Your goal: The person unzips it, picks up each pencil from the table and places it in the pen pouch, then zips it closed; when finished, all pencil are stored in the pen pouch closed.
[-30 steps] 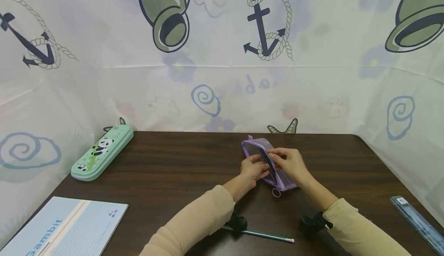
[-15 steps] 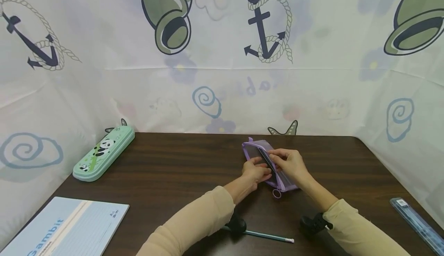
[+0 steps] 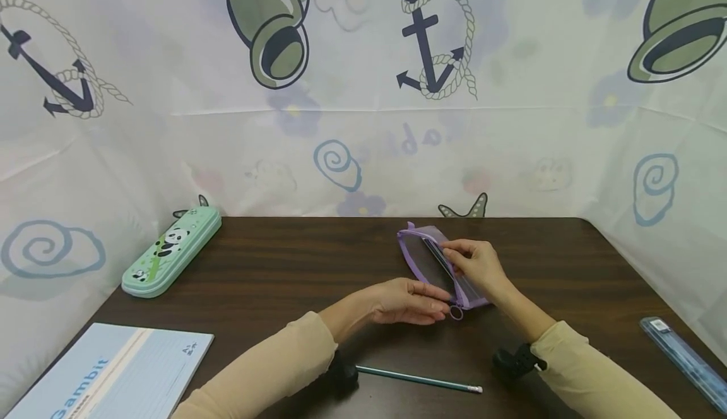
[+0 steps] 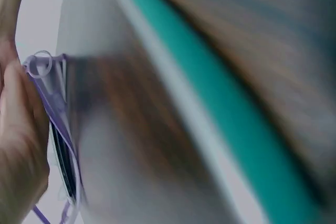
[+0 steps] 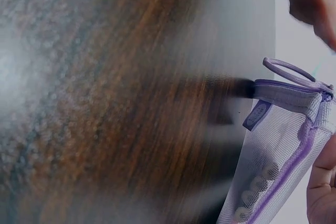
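A purple-edged mesh zip pouch (image 3: 417, 262) stands on the table, its mouth gaping toward the left. My right hand (image 3: 476, 264) pinches its upper right edge between thumb and fingers. Long dark, thin things (image 3: 437, 255) lie inside; in the right wrist view several pale round ends (image 5: 257, 184) show through the mesh. My left hand (image 3: 406, 303) reaches to the pouch's near corner with fingers extended, fingertips close by the zip's pull ring (image 3: 456, 312). It grips nothing visible. In the left wrist view this hand (image 4: 21, 135) overlaps the pouch (image 4: 60, 114).
A green pencil (image 3: 420, 379) lies in front of the pouch, crossing the left wrist view blurred. At left are a light blue notebook (image 3: 130, 368) and a mint panda pencil case (image 3: 170, 252). A ruler-like blue packet (image 3: 684, 359) lies at the right edge. Patterned cloth surrounds the table.
My left hand has come out of the pouch's mouth and moved toward me to the near corner by the ring. The right hand keeps its pinch on the edge.
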### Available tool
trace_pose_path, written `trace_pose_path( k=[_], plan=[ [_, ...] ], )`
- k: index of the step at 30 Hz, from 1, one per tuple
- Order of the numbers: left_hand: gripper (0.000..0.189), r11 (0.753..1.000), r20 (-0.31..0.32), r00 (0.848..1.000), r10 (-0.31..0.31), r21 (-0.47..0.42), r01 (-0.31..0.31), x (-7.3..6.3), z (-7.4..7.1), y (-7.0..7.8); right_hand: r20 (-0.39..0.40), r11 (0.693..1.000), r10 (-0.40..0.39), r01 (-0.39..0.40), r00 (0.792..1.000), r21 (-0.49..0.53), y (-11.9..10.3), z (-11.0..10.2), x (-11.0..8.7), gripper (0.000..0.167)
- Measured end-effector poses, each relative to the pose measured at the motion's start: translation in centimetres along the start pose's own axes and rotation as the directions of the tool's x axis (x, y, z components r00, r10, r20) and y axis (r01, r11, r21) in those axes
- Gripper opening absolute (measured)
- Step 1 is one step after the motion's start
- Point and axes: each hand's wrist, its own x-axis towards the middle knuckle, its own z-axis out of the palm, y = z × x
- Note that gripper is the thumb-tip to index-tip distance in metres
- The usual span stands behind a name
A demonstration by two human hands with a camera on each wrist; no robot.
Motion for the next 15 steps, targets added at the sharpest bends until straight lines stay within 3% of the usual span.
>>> trace_pose_path(
  k=[3,6,11,15],
  plan=[
    [0.035,0.995,0.123,0.991,-0.059,0.083,0.049,-1.1,-0.3,-0.5,0.000,1.000,0.020,-0.020,1.000,0.008,0.0,-0.1,0.0,0.024],
    [0.034,0.983,0.186,0.976,-0.113,0.167,0.082,-2.0,-0.5,-0.8,-0.001,0.999,0.024,-0.024,1.000,0.021,0.1,-0.1,0.0,0.024],
    [0.033,0.955,0.202,0.968,-0.150,0.283,0.089,-3.2,-0.7,-1.1,-0.010,1.000,0.024,-0.024,1.000,0.017,0.0,-0.1,0.0,0.023],
    [0.032,0.944,0.220,0.967,-0.129,0.327,0.051,-3.7,-0.9,-1.5,-0.006,1.000,0.025,-0.025,1.000,0.012,0.1,-0.1,0.1,0.024]
  ],
)
